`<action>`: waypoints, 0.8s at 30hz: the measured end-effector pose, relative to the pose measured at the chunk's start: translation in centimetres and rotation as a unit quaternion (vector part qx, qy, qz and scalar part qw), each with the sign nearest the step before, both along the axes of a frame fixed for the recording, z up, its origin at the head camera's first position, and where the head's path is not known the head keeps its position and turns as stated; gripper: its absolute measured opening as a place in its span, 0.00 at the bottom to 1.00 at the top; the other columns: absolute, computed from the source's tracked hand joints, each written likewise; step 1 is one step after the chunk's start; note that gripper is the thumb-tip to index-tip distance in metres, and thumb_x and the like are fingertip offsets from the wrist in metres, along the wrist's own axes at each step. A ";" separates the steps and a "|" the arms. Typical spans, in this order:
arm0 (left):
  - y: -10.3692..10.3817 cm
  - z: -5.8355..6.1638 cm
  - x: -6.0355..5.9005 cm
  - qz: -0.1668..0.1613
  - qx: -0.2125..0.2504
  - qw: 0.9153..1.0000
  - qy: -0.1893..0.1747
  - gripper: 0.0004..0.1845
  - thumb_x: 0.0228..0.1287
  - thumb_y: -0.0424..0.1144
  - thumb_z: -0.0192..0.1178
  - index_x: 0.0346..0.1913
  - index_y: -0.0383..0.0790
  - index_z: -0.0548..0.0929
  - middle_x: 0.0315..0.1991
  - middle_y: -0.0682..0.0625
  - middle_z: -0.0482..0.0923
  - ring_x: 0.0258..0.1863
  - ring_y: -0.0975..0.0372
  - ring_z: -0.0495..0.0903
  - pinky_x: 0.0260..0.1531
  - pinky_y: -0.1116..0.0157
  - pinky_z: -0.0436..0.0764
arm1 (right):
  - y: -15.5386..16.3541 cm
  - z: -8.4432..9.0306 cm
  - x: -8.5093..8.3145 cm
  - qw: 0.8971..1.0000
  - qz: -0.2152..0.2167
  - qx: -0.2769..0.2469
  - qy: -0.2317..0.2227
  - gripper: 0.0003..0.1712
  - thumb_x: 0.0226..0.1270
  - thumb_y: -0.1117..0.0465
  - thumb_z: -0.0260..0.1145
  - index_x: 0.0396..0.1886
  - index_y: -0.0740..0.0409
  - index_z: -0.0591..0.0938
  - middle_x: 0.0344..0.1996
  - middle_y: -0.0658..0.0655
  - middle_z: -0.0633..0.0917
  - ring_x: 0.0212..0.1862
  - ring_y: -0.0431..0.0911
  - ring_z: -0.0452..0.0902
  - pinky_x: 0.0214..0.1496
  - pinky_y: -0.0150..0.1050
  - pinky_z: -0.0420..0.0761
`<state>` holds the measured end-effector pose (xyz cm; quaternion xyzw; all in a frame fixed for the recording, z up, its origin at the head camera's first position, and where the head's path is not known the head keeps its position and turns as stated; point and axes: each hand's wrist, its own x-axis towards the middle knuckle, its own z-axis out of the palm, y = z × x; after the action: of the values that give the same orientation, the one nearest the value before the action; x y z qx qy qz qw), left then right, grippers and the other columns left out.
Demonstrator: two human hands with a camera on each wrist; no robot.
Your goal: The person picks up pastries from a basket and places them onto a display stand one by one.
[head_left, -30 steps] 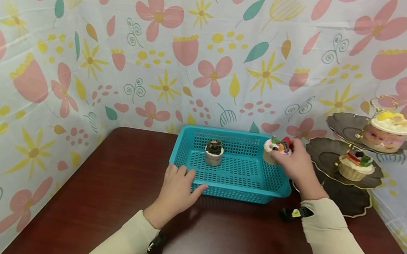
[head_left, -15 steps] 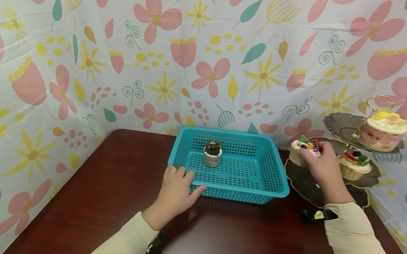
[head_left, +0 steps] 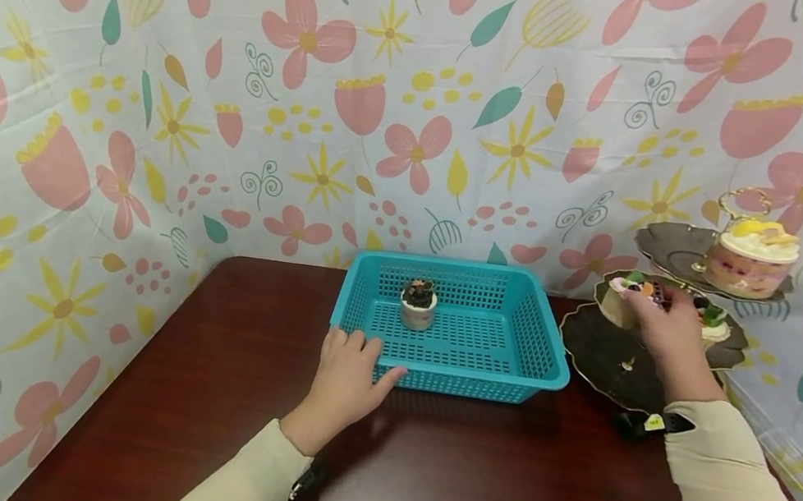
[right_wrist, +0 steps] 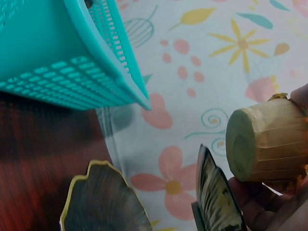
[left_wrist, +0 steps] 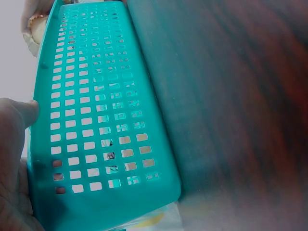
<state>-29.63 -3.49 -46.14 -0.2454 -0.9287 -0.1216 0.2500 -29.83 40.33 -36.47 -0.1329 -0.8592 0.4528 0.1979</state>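
Observation:
My right hand (head_left: 676, 335) grips a fruit-topped cupcake (head_left: 616, 306) with pink cream, over the middle tier of a dark, gold-edged stand (head_left: 595, 339). Its pale wrapper and flat base show in the right wrist view, close to a tier's edge (right_wrist: 211, 192). Behind that hand, a second fruit cupcake (head_left: 716, 329) sits partly hidden on the stand. My left hand (head_left: 348, 377) holds the front left rim of a turquoise basket (head_left: 462, 373), fingers over the edge and thumb stretched along it. Inside the basket stands a small chocolate-topped cup dessert (head_left: 418, 312).
On the stand's top tier sits a layered cream cake (head_left: 751, 261) with yellow fruit, beside the gold handle (head_left: 745, 203). The dark wooden table (head_left: 221, 395) meets a flower-printed cloth (head_left: 240, 100) at the back and sides.
My right hand has carried the fruit cupcake rightward from over the basket's right end to the stand's middle tier. My left hand has stayed on the basket rim.

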 end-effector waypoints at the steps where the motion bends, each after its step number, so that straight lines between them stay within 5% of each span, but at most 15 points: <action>1: 0.0 0.0 0.0 0.001 -0.001 1.000 -0.001 0.26 0.69 0.64 0.57 0.35 0.42 0.75 0.33 0.46 0.72 0.44 0.49 0.68 0.65 0.40 0.63 | 0.2 0.0 0.1 1.000 -0.003 0.002 0.001 0.46 0.72 0.43 0.56 0.75 0.73 0.58 0.65 0.75 0.66 0.55 0.60 0.66 0.43 0.36 0.67; 8: 0.1 -0.1 -0.1 -0.002 -0.001 1.000 -0.003 0.26 0.69 0.65 0.57 0.34 0.43 0.74 0.32 0.46 0.71 0.44 0.49 0.68 0.65 0.40 0.62 | 1.2 -0.2 0.6 1.000 -0.025 0.017 0.002 0.45 0.72 0.43 0.57 0.73 0.73 0.60 0.63 0.74 0.68 0.53 0.60 0.67 0.42 0.35 0.66; 15: 0.2 -0.2 0.0 -0.001 0.000 1.000 -0.008 0.26 0.69 0.65 0.57 0.35 0.42 0.75 0.34 0.46 0.72 0.44 0.48 0.68 0.66 0.40 0.62 | 2.6 -0.4 1.2 0.996 -0.050 0.069 -0.028 0.50 0.71 0.37 0.57 0.72 0.76 0.60 0.61 0.81 0.69 0.58 0.70 0.66 0.52 0.60 0.67; 24: 0.0 0.0 0.1 0.000 0.001 1.000 -0.009 0.26 0.69 0.64 0.57 0.35 0.42 0.75 0.33 0.46 0.72 0.44 0.48 0.68 0.65 0.39 0.63 | 3.8 -0.9 1.5 0.991 -0.075 0.099 -0.055 0.51 0.70 0.33 0.57 0.70 0.75 0.63 0.57 0.79 0.73 0.56 0.71 0.68 0.53 0.64 0.68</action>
<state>-29.54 -3.49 -46.09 -0.2444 -0.9306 -0.1253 0.2420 -28.30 44.13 -37.33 -0.2011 -0.8970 0.3411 0.1963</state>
